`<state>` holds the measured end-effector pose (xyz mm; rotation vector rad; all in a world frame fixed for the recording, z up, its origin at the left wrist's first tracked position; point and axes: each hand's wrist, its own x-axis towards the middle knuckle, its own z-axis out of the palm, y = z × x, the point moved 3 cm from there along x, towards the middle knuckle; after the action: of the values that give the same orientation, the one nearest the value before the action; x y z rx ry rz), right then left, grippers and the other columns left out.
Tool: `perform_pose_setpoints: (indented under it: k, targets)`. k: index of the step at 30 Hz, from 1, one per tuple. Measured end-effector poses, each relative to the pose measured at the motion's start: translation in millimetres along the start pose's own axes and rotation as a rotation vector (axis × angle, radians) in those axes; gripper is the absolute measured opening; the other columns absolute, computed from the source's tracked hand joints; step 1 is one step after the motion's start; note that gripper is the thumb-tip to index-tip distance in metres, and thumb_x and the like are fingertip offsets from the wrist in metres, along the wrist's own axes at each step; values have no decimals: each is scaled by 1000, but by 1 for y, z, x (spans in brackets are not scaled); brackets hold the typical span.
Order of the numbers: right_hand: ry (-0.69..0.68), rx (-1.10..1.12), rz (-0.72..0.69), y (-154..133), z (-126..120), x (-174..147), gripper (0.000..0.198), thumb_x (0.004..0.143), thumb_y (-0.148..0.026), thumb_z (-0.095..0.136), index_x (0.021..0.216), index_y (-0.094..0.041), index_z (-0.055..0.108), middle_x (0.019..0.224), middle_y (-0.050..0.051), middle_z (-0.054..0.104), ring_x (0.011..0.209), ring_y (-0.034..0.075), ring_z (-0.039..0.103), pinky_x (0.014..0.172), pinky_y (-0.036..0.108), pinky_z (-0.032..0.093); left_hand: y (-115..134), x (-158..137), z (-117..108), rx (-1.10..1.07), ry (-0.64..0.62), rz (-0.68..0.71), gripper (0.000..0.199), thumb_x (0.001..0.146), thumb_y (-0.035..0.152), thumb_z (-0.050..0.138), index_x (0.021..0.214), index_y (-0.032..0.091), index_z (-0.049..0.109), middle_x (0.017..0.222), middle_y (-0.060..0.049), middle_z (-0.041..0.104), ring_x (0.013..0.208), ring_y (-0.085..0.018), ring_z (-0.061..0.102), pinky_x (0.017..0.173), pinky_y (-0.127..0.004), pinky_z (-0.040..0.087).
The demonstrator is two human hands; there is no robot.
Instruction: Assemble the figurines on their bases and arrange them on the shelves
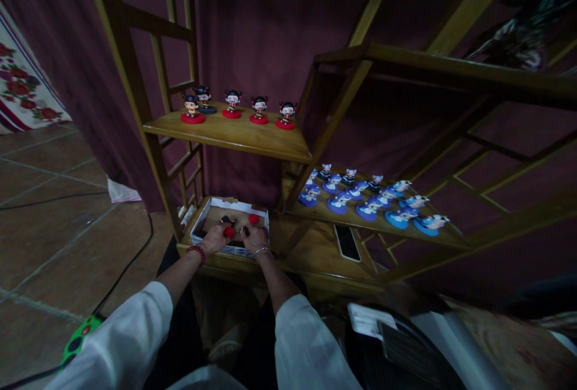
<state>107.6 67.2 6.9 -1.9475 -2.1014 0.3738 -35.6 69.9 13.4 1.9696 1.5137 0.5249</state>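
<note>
A shallow white cardboard box (256, 205) stands on the low shelf in front of me, and both my hands reach into it. My left hand (214, 240) is closed on a round red base (229, 232). Just beyond its fingers lies a small dark-haired figurine (228, 220); whether it is joined to that base I cannot tell. My right hand (255, 240) pinches a small figurine with a dark head (244, 231), partly hidden by the fingers. Another round red base (253, 219) rests in the box beyond my right hand.
Several dark-haired figurines on round bases (232, 103) stand on the wooden shelf (225, 136) above the box. To the right, several purple and blue figurines (339, 201) fill another shelf. A phone (347, 243) lies below them. A green object with a cable (80, 339) is at lower left.
</note>
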Motion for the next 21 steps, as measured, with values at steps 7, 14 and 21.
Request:
perform_pose_setpoints:
  k: [7,14,21]
  targets:
    - [25,49,-9,3,2,3,23,80,-34,44,93,-21,59,82,2,66,74,13,59,63,18,37,-11,6,7,12,16,-43,29,62,13,55,91,13,58,82,-7,63,79,-18,59,73,-26,43]
    - [42,119,-68,6,6,4,22,80,-35,44,88,-22,60,80,0,66,70,11,59,59,17,36,-6,5,6,30,-24,-40,30,63,14,55,92,19,59,84,-2,63,83,-17,58,76,-25,42]
    - [13,202,-56,4,4,2,21,78,-34,47,90,-24,61,80,-1,67,71,11,59,60,16,39,-3,5,3,-59,-1,-45,42,63,17,57,104,13,56,95,-7,63,89,-19,57,81,-26,41]
